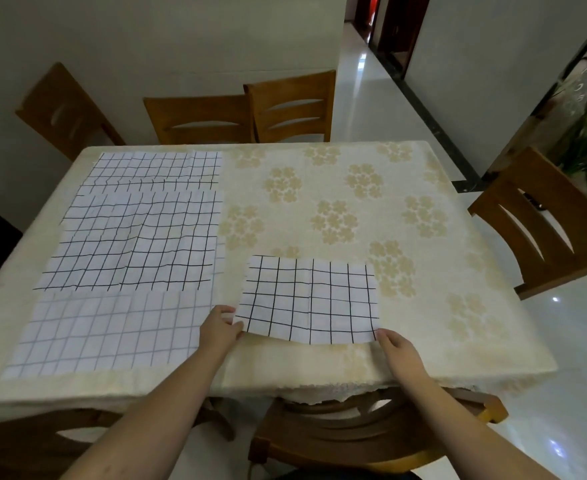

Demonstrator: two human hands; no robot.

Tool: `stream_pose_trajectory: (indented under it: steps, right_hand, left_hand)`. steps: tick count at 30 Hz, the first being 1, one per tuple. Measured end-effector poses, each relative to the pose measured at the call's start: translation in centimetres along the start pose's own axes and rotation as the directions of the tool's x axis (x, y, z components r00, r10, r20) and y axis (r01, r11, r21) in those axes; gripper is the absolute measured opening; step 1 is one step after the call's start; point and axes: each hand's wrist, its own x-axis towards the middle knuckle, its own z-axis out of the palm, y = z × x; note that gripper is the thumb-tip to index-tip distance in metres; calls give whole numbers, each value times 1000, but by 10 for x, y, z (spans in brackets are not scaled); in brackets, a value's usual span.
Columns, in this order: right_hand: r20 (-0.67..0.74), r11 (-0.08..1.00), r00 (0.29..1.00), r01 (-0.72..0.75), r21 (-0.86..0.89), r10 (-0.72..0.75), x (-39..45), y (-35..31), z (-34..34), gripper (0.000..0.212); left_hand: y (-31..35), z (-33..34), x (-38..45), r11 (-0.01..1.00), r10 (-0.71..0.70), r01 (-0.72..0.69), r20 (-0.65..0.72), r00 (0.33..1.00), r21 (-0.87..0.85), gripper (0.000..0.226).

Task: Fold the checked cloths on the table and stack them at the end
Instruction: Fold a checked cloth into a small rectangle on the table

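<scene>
Across the cream floral-clothed desk (337,202), three white black-checked cloths (136,244) lie unfolded at left; my left hand (220,328) and right hand (396,348) pinch the small folded checked cloth (309,299) by its near corners, nothing stacked yet.

Person, seen from a head-worn camera: two forearms and two hands only.
Left hand (220,329): bare, no glove, no ring to be seen.
Right hand (400,351): bare, no glove, no ring to be seen.
Wrists: no watch, no band.
Forearms: uncovered right to the lower frame edge, no sleeve visible.
Nails: short, unpainted as far as can be told.
</scene>
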Motion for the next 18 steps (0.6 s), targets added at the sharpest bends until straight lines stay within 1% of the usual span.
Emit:
stream_pose_trajectory:
  steps: [1, 3, 5, 6, 7, 9, 12, 14, 16, 18]
  right_hand:
    - [-14, 999, 1000, -6, -32, 5, 3, 3, 3, 36]
    - [-61, 994, 998, -16, -112, 9, 8, 8, 9, 40]
    - [-87, 972, 996, 9, -236, -30, 11, 9, 15, 47]
    - [-76, 946, 995, 39, -321, -66, 10, 8, 20, 49]
    - [-43, 908, 993, 87, -409, -114, 9, 7, 25, 52]
    - [84, 799, 972, 229, -556, -220, 5, 1, 37, 56]
    - [303, 611, 898, 440, -658, -320, -1, -9, 57, 64]
    - [407, 528, 852, 524, -668, -330, -3, -14, 72, 75]
    - [475, 487, 825, 565, -666, -307, -1, -18, 86, 74]
    - [501, 462, 818, 574, -676, -282, 3, -21, 95, 71]
  left_hand:
    - [-2, 2, -1, 999, -13, 13, -5, 1000, 38, 36]
    - [-5, 4, -3, 998, -44, 44, -2, 999, 47, 39]
    - [-9, 5, -3, 996, -71, 71, -3, 997, 47, 37]
    - [-12, 5, -2, 996, -81, 81, -2, 997, 37, 36]
    - [-14, 5, -2, 995, -95, 95, -2, 995, 23, 36]
    - [-17, 5, 2, 994, -108, 108, 2, 994, 1, 36]
    - [-19, 7, 5, 991, -133, 133, 12, 991, -21, 35]
    - [-18, 9, 4, 989, -146, 146, 14, 989, -23, 31]
    - [-18, 10, 3, 990, -137, 137, 18, 990, -21, 29]
    - [-18, 11, 3, 993, -115, 115, 19, 993, 2, 29]
